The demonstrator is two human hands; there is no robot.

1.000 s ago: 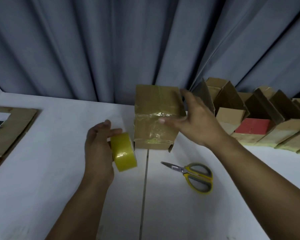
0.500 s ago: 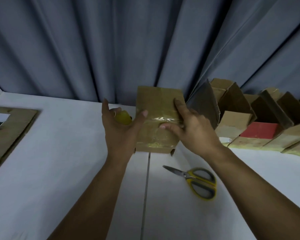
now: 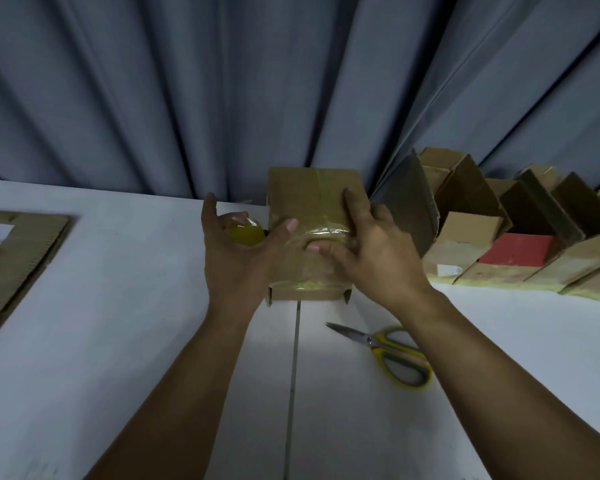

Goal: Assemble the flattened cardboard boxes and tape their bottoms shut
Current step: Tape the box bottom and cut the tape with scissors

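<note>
A small cardboard box [image 3: 309, 199] stands bottom up at the middle of the white table [image 3: 118, 323], with clear tape running over its top face and down its near side. My left hand [image 3: 232, 261] holds a yellowish tape roll [image 3: 245, 233] against the box's left side, its thumb lying on the taped top edge. My right hand [image 3: 374, 251] rests on the box's right half, fingers flat on the top and thumb pressing the tape strip.
Yellow-handled scissors [image 3: 392, 355] lie on the table in front of the box, under my right forearm. A row of assembled boxes [image 3: 465, 230] stands to the right. Flattened cardboard [image 3: 14, 258] lies at the left edge. A grey curtain [image 3: 187, 98] hangs behind.
My left hand carried the tape roll from the table in front up to the box's left side. My right hand settled onto the box top and presses the tape.
</note>
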